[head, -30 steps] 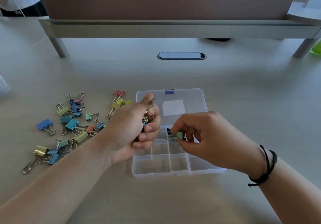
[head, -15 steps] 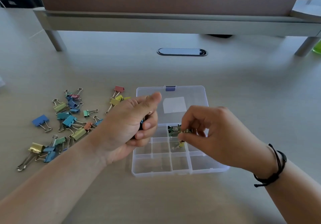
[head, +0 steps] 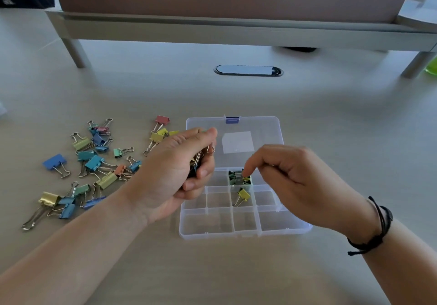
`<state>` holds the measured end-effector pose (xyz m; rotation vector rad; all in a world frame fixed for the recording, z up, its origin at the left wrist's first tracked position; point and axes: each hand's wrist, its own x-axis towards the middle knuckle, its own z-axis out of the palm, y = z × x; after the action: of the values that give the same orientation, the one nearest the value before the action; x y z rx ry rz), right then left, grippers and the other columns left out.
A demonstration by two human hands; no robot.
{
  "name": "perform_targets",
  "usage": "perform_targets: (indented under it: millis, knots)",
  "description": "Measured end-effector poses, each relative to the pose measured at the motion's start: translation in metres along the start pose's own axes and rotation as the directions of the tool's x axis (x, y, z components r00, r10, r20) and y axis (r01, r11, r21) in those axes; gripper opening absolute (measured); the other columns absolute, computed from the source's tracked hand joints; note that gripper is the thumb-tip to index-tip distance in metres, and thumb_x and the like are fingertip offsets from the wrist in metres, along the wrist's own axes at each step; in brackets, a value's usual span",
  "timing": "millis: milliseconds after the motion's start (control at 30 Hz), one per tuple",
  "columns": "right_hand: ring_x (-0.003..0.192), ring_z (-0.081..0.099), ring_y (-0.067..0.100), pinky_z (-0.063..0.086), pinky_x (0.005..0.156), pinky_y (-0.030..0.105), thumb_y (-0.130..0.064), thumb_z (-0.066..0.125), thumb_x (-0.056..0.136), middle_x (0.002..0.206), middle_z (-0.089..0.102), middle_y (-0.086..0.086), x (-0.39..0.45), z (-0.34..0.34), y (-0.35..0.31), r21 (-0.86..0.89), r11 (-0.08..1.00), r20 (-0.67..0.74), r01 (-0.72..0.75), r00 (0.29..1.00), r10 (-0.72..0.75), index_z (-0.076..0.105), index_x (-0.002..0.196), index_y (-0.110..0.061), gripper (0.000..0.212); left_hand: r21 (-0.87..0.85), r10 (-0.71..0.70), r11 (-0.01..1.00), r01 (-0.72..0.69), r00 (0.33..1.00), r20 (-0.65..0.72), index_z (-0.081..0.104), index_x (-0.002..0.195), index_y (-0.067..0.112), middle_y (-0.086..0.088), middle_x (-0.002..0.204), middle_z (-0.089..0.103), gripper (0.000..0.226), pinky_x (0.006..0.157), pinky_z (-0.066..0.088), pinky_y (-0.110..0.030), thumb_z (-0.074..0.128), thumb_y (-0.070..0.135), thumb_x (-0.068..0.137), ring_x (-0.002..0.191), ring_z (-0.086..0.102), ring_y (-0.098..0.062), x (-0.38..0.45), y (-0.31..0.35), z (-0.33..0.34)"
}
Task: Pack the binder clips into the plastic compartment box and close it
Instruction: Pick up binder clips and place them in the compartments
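The clear plastic compartment box point(head: 241, 235) lies open on the desk, its lid point(head: 260, 124) flat behind it. My left hand point(head: 165, 179) hovers at the box's left edge, shut on a bunch of binder clips point(head: 198, 159). My right hand point(head: 290, 181) is over the box, its index fingertip resting on a few green and yellow clips point(head: 234, 178) in a back-row compartment. One yellow clip point(head: 243, 194) lies alone in the compartment just in front. Several coloured loose clips point(head: 94, 160) are scattered on the desk to the left.
A grey raised shelf point(head: 236, 30) spans the back of the desk on legs. A dark oval cable port point(head: 248, 70) sits behind the box. Something bright green point(head: 431, 68) shows at the far right edge.
My right hand has let clips go into the box; a yellow one dropped into the middle compartment. Its index finger now points down onto the back compartment. My left hand kept its bunch.
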<state>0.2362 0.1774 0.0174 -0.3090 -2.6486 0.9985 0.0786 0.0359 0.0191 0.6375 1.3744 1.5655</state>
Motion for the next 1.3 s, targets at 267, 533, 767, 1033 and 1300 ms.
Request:
perform_targets:
  millis: [267, 533, 767, 1033, 1300]
  knots:
    - [0.065, 0.05, 0.001, 0.038, 0.059, 0.016, -0.035, 0.06, 0.09, 0.066, 0.051, -0.018, 0.008, 0.007, -0.008, -0.343, 0.938, 0.221, 0.042, 0.975, 0.037, 0.074, 0.096, -0.041, 0.016, 0.059, 0.013, 0.998, -0.015, 0.999, 0.036, 0.049, 0.063, 0.015, -0.004, 0.049, 0.036, 0.03, 0.041, 0.015, -0.014, 0.056, 0.033, 0.086, 0.037, 0.021, -0.011, 0.0, -0.004, 0.001]
    - [0.07, 0.048, -0.005, 0.032, 0.054, 0.013, -0.039, 0.06, 0.09, 0.063, 0.047, -0.018, 0.015, 0.004, -0.016, -0.433, 0.901, 0.287, 0.039, 0.953, 0.097, 0.069, 0.093, -0.034, 0.011, 0.121, 0.025, 0.992, -0.028, 0.999, 0.031, 0.048, 0.06, 0.016, -0.005, 0.051, 0.036, 0.039, 0.04, 0.017, -0.014, 0.052, 0.026, 0.098, 0.038, 0.02, -0.013, -0.001, -0.006, 0.003]
    - [0.064, 0.043, -0.003, 0.032, 0.054, 0.016, -0.042, 0.058, 0.091, 0.063, 0.043, -0.014, 0.012, 0.002, -0.015, -0.457, 0.89, 0.258, 0.0, 0.957, 0.133, 0.062, 0.087, -0.033, 0.011, 0.15, 0.038, 0.988, -0.044, 0.998, 0.039, 0.048, 0.06, 0.016, -0.006, 0.051, 0.036, 0.039, 0.04, 0.016, -0.015, 0.052, 0.024, 0.098, 0.037, 0.02, -0.013, -0.003, -0.007, 0.006]
    - [0.055, 0.043, 0.005, 0.042, 0.054, 0.024, -0.04, 0.063, 0.085, 0.059, 0.045, -0.012, 0.009, 0.013, -0.013, -0.416, 0.902, 0.08, -0.115, 0.984, 0.162, 0.054, 0.078, -0.031, 0.015, 0.171, 0.046, 0.984, -0.054, 0.998, 0.052, 0.047, 0.061, 0.014, -0.007, 0.051, 0.035, 0.035, 0.039, 0.021, -0.015, 0.056, 0.028, 0.093, 0.038, 0.02, -0.014, -0.003, -0.008, 0.007]
    - [0.054, 0.045, 0.007, 0.045, 0.054, 0.025, -0.044, 0.071, 0.079, 0.059, 0.051, -0.008, 0.01, 0.014, -0.009, -0.328, 0.927, 0.044, -0.183, 0.977, 0.208, 0.059, 0.081, -0.034, 0.016, 0.25, 0.075, 0.964, -0.093, 0.994, 0.081, 0.049, 0.062, 0.011, -0.011, 0.051, 0.035, 0.038, 0.039, 0.022, -0.016, 0.054, 0.025, 0.097, 0.039, 0.02, -0.015, -0.004, -0.011, 0.007]
